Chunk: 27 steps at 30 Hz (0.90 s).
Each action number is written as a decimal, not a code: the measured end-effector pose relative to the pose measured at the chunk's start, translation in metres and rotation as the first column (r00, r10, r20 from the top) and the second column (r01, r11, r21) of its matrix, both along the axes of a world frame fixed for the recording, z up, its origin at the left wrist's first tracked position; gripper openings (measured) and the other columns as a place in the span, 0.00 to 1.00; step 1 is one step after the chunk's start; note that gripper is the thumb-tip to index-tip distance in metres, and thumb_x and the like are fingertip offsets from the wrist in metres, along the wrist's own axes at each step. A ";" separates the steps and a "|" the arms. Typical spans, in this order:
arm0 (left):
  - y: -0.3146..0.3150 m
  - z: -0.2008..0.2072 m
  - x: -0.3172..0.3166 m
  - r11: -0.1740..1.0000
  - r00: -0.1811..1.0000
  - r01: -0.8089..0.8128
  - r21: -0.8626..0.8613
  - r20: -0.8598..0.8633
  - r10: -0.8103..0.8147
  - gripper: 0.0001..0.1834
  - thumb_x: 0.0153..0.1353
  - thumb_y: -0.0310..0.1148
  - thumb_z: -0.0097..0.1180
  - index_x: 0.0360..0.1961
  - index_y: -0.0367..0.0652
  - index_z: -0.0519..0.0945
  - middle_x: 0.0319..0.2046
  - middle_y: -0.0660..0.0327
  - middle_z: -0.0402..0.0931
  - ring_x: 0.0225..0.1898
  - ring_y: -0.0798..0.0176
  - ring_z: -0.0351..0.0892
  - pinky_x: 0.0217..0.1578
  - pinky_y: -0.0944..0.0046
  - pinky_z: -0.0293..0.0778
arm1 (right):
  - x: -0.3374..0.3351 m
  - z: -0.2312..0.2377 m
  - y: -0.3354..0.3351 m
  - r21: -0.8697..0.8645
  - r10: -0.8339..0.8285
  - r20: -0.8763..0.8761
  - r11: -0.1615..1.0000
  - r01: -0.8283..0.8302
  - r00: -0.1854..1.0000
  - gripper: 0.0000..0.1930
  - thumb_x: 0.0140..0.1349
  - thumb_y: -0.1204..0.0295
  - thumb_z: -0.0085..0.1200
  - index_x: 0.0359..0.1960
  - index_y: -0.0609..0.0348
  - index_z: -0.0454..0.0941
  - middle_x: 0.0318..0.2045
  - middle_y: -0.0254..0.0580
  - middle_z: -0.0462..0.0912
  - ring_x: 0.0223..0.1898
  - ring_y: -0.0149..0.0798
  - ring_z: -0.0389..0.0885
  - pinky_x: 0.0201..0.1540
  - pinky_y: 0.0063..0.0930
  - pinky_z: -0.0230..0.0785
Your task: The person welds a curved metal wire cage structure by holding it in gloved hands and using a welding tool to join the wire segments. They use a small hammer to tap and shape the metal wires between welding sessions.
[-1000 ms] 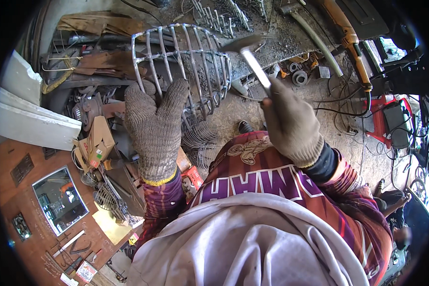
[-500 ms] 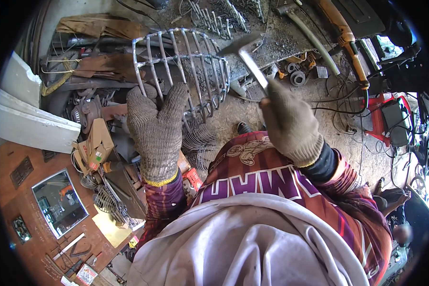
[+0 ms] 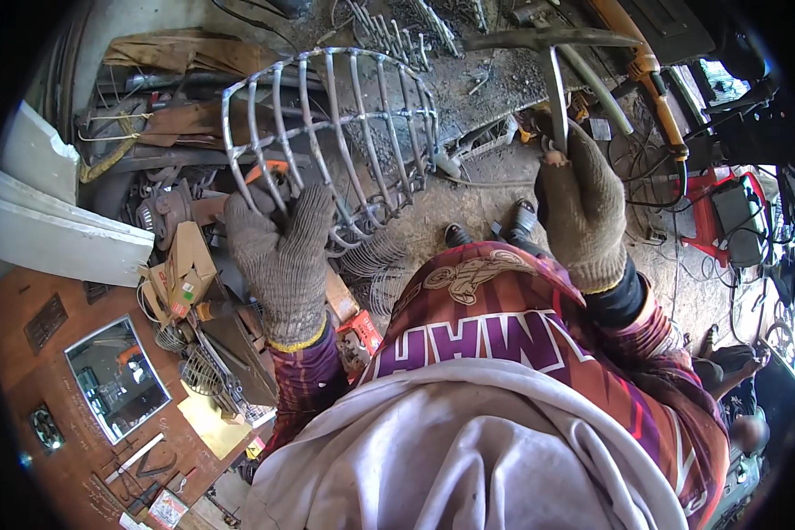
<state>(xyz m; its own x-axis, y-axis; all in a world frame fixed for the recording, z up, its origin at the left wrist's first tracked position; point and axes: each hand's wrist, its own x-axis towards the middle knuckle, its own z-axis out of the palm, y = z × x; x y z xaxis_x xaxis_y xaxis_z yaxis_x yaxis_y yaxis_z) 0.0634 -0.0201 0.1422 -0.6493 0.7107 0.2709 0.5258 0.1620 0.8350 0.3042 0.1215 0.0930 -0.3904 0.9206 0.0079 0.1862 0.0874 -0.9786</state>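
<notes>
A basket-shaped cage of welded metal rods (image 3: 333,106) tilts in front of me, partly over the dark workbench edge. My left hand (image 3: 283,265), in a knitted work glove, is closed on the cage's near left rods, with the thumb against them. My right hand (image 3: 583,216), also gloved, grips the handle of a chipping hammer (image 3: 554,84). The hammer's long, narrow head points sideways above the bench, to the right of the cage and apart from it. Some of the right fingers are hidden behind the glove's back.
Debris and metal rods lie on the workbench (image 3: 503,84). An orange power tool (image 3: 649,79) with a cord lies at the far right, near a red stool (image 3: 702,216). Wire rings (image 3: 371,256) and a cardboard box (image 3: 185,269) are below left. Another person (image 3: 724,375) is at the right edge.
The hammer has lifted off the cage's right side and moved right, its head now turned sideways. The cage has shifted slightly left and tilted in my left hand.
</notes>
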 end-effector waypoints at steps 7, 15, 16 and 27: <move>0.002 0.011 0.001 1.000 0.999 -0.005 0.003 0.052 0.005 0.20 0.60 0.25 0.65 0.54 0.37 0.76 0.43 0.61 0.82 0.39 0.68 0.80 0.40 0.69 0.76 | 0.006 0.003 -0.005 0.048 0.073 -0.020 0.996 -0.072 0.997 0.18 0.70 0.71 0.51 0.57 0.70 0.74 0.21 0.39 0.77 0.21 0.30 0.77 0.26 0.27 0.69; 0.013 0.001 0.006 0.998 0.998 -0.065 -0.009 0.022 0.065 0.21 0.55 0.29 0.72 0.46 0.39 0.75 0.33 0.65 0.74 0.30 0.72 0.71 0.30 0.70 0.68 | -0.006 0.011 -0.011 0.363 0.160 0.055 0.916 -0.169 0.986 0.19 0.67 0.71 0.54 0.57 0.65 0.74 0.24 0.48 0.80 0.23 0.48 0.82 0.27 0.39 0.72; 0.013 -0.002 0.005 0.998 0.998 -0.060 0.000 -0.028 0.060 0.22 0.54 0.30 0.74 0.45 0.39 0.74 0.32 0.66 0.72 0.28 0.72 0.69 0.28 0.70 0.67 | -0.010 0.009 -0.012 0.413 0.148 0.082 0.895 -0.169 0.986 0.19 0.66 0.70 0.54 0.58 0.63 0.74 0.25 0.48 0.81 0.23 0.50 0.81 0.26 0.40 0.73; 0.017 -0.002 0.014 0.997 0.993 -0.053 -0.049 0.106 0.058 0.21 0.57 0.30 0.72 0.44 0.39 0.71 0.32 0.65 0.74 0.29 0.72 0.72 0.29 0.68 0.69 | -0.020 0.006 -0.017 0.460 0.166 0.299 0.838 -0.294 0.940 0.22 0.65 0.72 0.54 0.62 0.59 0.71 0.26 0.51 0.81 0.25 0.55 0.83 0.27 0.44 0.75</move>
